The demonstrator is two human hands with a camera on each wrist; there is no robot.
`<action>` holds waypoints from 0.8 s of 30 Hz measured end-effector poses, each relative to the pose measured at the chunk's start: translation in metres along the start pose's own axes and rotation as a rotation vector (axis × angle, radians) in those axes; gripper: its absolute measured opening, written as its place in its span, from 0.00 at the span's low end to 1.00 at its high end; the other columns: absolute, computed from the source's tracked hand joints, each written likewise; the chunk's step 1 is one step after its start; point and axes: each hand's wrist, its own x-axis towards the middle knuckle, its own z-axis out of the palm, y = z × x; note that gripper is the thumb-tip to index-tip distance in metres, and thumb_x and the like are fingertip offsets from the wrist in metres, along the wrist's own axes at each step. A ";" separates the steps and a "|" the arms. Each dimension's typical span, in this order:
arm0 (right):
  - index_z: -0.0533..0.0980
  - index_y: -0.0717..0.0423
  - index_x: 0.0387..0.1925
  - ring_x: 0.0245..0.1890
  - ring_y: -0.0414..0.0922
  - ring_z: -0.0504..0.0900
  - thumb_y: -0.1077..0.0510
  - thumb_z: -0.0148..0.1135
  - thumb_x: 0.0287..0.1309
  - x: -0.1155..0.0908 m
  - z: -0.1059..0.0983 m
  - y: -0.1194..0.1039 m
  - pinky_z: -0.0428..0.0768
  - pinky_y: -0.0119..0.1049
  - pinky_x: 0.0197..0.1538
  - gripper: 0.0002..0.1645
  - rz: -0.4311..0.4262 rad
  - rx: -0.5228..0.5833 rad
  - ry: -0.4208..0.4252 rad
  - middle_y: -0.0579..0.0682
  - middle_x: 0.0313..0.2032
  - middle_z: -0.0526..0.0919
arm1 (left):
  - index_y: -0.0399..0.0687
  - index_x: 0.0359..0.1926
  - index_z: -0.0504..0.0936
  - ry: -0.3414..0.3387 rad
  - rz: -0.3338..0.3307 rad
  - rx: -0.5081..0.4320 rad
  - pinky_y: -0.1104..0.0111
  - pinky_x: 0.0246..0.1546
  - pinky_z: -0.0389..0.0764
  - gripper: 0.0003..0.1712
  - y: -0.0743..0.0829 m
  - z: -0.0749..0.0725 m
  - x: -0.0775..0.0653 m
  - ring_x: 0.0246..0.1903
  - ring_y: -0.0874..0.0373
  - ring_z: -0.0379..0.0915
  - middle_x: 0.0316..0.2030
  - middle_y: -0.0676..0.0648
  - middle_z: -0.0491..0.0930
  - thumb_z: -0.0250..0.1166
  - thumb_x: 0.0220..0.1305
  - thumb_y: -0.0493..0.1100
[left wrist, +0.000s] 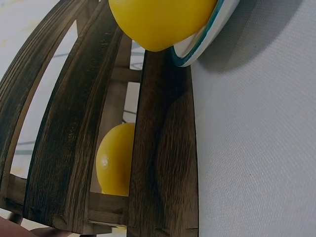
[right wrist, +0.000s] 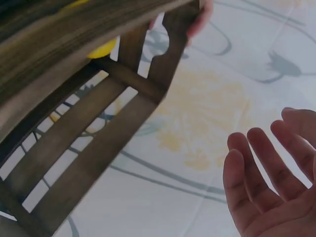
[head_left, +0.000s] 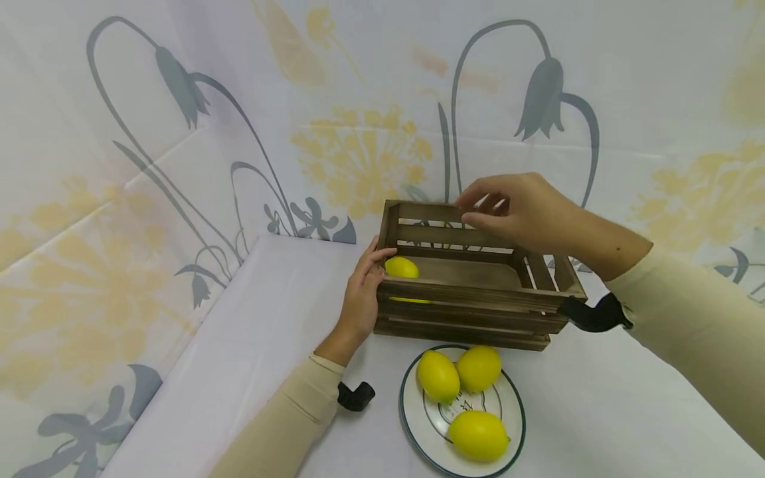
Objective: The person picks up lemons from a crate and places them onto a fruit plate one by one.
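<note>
A slatted wooden crate (head_left: 472, 302) stands on the white cloth, with one yellow lemon (head_left: 402, 267) inside at its left end. My left hand (head_left: 362, 292) grips that end, fingers over the rim; only a bit of it shows in the left wrist view. Above the crate's back side hovers my right hand (head_left: 508, 209), fingers loosely bent and holding nothing; in the right wrist view its fingers (right wrist: 266, 173) are apart from the wood. Through the slats the lemon (left wrist: 116, 160) also appears in the left wrist view.
In front of the crate sits a white plate (head_left: 418, 425) with a dark green rim. It bears three lemons (head_left: 478, 435). Behind the crate rises a flower-printed cloth (head_left: 370, 86). Black straps (head_left: 356, 396) hang from both wrists.
</note>
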 end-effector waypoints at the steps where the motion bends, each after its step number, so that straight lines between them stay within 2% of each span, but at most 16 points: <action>1: 0.83 0.51 0.49 0.40 0.44 0.86 0.59 0.66 0.63 0.005 -0.001 0.002 0.81 0.29 0.38 0.12 0.013 0.010 -0.011 0.49 0.45 0.87 | 0.50 0.65 0.73 -0.001 -0.003 0.001 0.51 0.76 0.55 0.26 0.000 0.000 0.000 0.79 0.55 0.42 0.79 0.57 0.48 0.38 0.75 0.39; 6: 0.82 0.51 0.50 0.44 0.47 0.85 0.56 0.64 0.65 0.029 -0.001 0.013 0.82 0.37 0.45 0.13 0.050 0.057 -0.045 0.50 0.47 0.87 | 0.51 0.65 0.74 -0.002 -0.011 -0.005 0.52 0.76 0.53 0.25 0.000 0.000 -0.001 0.79 0.56 0.42 0.78 0.58 0.48 0.38 0.75 0.39; 11: 0.82 0.54 0.51 0.44 0.47 0.86 0.57 0.63 0.65 0.049 0.009 0.026 0.83 0.34 0.46 0.14 0.099 0.172 -0.086 0.52 0.47 0.87 | 0.53 0.65 0.73 0.001 -0.020 0.000 0.52 0.75 0.56 0.25 0.000 -0.001 -0.004 0.78 0.56 0.43 0.78 0.60 0.48 0.37 0.75 0.40; 13: 0.81 0.55 0.53 0.43 0.46 0.87 0.55 0.63 0.66 0.055 0.013 0.029 0.84 0.36 0.46 0.16 0.129 0.230 -0.118 0.54 0.48 0.86 | 0.54 0.65 0.73 0.002 -0.020 -0.002 0.52 0.76 0.55 0.25 0.000 -0.002 -0.006 0.79 0.57 0.42 0.78 0.60 0.48 0.37 0.76 0.40; 17: 0.79 0.54 0.56 0.45 0.45 0.87 0.52 0.61 0.68 0.066 0.019 0.035 0.85 0.45 0.50 0.19 0.187 0.303 -0.184 0.54 0.52 0.84 | 0.54 0.65 0.74 0.007 -0.015 -0.005 0.51 0.77 0.50 0.25 -0.001 -0.003 -0.009 0.79 0.57 0.41 0.78 0.61 0.48 0.38 0.75 0.39; 24: 0.76 0.53 0.59 0.51 0.51 0.84 0.49 0.60 0.68 0.084 0.035 0.046 0.82 0.48 0.57 0.22 0.265 0.414 -0.294 0.59 0.56 0.80 | 0.53 0.65 0.73 0.004 -0.001 -0.009 0.49 0.77 0.48 0.26 0.001 -0.003 -0.015 0.79 0.56 0.40 0.78 0.59 0.48 0.38 0.74 0.38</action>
